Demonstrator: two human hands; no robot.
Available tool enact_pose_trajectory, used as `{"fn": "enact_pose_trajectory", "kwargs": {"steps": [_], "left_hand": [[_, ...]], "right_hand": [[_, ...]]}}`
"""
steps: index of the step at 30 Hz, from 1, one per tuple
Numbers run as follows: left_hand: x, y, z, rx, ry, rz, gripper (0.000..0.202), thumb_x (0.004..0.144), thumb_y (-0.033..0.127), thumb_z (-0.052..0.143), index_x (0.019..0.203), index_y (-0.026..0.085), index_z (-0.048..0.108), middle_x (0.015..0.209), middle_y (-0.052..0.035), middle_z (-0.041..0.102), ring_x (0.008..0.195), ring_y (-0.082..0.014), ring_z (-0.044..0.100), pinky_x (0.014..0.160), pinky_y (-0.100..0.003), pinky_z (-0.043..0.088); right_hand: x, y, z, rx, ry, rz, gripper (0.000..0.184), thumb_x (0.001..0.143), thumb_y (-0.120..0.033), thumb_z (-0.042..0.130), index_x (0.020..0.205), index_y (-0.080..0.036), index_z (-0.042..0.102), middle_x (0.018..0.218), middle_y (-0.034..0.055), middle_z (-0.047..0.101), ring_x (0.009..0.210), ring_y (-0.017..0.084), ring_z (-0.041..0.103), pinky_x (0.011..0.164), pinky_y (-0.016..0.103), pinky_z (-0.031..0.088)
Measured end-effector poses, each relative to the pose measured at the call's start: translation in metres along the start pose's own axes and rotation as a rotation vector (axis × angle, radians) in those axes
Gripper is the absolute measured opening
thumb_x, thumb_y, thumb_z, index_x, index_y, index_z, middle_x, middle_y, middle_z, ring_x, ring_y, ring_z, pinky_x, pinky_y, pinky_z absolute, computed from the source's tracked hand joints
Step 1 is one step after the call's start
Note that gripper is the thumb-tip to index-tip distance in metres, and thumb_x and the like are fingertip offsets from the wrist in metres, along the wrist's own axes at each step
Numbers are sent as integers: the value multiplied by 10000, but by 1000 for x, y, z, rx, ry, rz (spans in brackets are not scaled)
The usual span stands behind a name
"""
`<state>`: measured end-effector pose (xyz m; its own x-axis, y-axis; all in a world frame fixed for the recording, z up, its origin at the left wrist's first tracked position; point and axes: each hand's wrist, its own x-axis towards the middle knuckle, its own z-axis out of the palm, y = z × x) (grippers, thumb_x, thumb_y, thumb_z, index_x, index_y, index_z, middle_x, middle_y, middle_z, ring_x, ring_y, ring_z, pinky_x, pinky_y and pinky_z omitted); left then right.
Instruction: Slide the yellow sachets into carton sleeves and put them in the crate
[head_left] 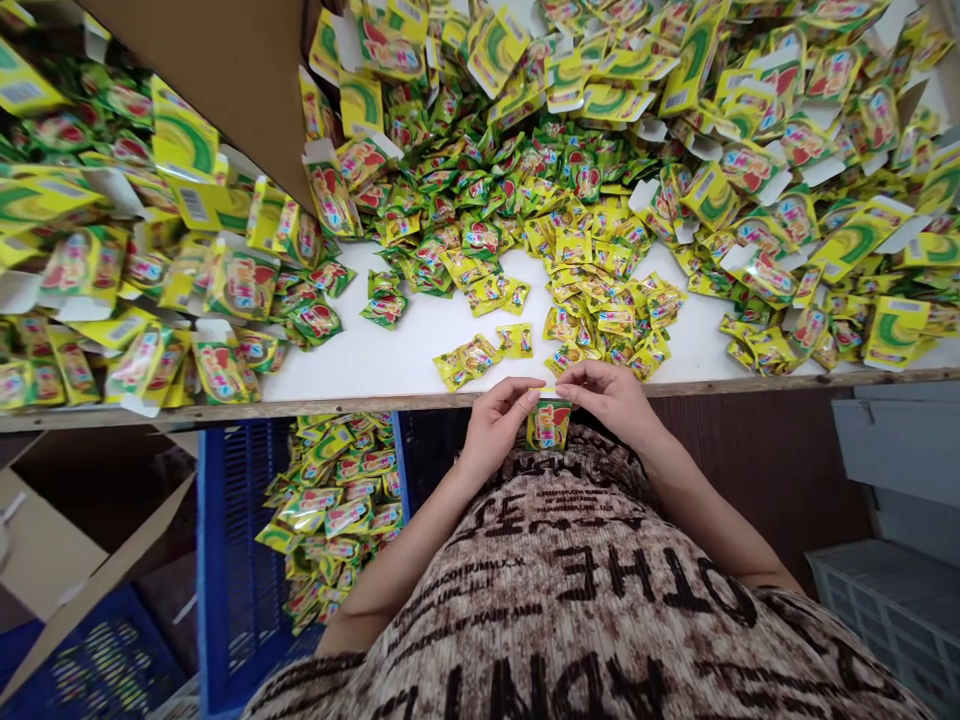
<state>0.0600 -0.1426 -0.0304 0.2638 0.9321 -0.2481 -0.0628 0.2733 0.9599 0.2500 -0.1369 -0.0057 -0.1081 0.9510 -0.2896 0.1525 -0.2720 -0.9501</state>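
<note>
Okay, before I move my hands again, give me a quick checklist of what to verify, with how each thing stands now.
1. Small box in both hands: ok, left hand and right hand meet at its upper edge.
2. White flap fully closed: cannot tell, the hands partly cover it.
3. Contents of the box: cannot tell, its inside is not visible.
4. Loose yellow sachets near the hands: ok, they lie just beyond on the white tabletop.
5. Blue crate free of packs: not ok, many packs are in it.
</note>
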Motion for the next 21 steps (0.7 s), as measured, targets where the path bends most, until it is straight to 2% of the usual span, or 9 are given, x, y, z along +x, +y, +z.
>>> {"fn": "enact_pose_trajectory", "kwargs": {"steps": [2,5,9,11,16,21], "left_hand": [[4,1,0,-3,10,-24,289,844,372,690,1053,174,715,981,-48,744,904,-165,672,854,-296,544],[9,4,-2,67,-50,-18,310,833,369,702,1073,175,729,993,-60,761,884,-173,691,849,-312,556],[13,11,-10,207,-230,96,256,874,343,662,1054,190,759,1026,-80,769,917,-192,711,866,-321,559],[12,13,-13,225,-280,145,258,898,339,631,1079,200,754,1063,-88,763,946,-200,715,881,-333,562],[9,8,-16,243,-277,226,266,899,321,635,1123,220,735,1090,-87,759,968,-195,713,905,-341,560],[2,-13,-13,190,-224,244,279,804,326,748,1045,187,742,1024,-98,764,934,-201,712,854,-345,575]], "right_hand": [[-3,3,3,-34,62,-48,194,790,-366,735,775,-175,705,722,6,682,652,130,587,634,266,474],[-8,8,1,-122,116,-127,150,809,-333,728,780,-185,722,758,19,698,702,146,610,675,284,479],[-12,13,-7,-95,61,-163,151,795,-344,757,753,-200,739,773,30,716,746,168,644,744,319,505],[-15,15,-9,-66,40,-158,160,778,-364,776,758,-208,746,794,37,725,778,180,661,778,339,519],[-23,20,-6,-23,43,-157,218,714,-380,832,831,-217,747,868,51,721,835,197,666,766,352,547],[-30,25,2,-60,71,-231,152,773,-365,784,817,-230,730,889,55,708,891,206,657,810,385,548]]}}
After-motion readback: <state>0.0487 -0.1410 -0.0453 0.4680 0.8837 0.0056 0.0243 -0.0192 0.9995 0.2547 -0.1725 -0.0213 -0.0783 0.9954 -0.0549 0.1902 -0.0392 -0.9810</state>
